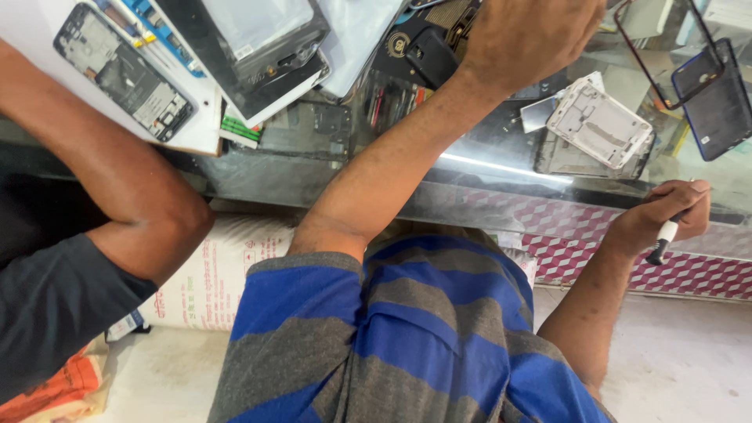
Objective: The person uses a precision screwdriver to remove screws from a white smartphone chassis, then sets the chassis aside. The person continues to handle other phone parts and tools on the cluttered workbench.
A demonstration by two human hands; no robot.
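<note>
At 3 o'clock, by the edge of the glass worktop (pixel 501 168), the right hand (pixel 666 219) is closed in a fist round a slim tool (pixel 663 239). Its white barrel and black tip stick out below the fingers (pixel 693 205), which are clamped on it. The tool looks light, stiff and smooth, so it is likely best gripped along the barrel rather than at the fine tip.

At 12 o'clock the left hand (pixel 533 31) hangs over dark phone parts (pixel 427 51). Only its back shows, so whether its fingers are apart or together cannot be told.

Between 1 and 2 o'clock lie a white frame (pixel 599 125), a thin bezel (pixel 666 55) and a blue cover (pixel 717 98). All three look thin and light, are probably easy to bend or crack, and are safest held by their edges.

At 11 o'clock a white board (pixel 200 117) carries an open phone (pixel 125 70) with its circuitry bare, and a black screen (pixel 251 39) lies just beside it.

The worktop is the lid of a glass case, and small tools (pixel 392 102) show dimly through it. Below it at 8 o'clock stands a pale sack (pixel 211 274), and its contents are not visible. A co-worker's arm (pixel 133 204) rests at 9 o'clock.
</note>
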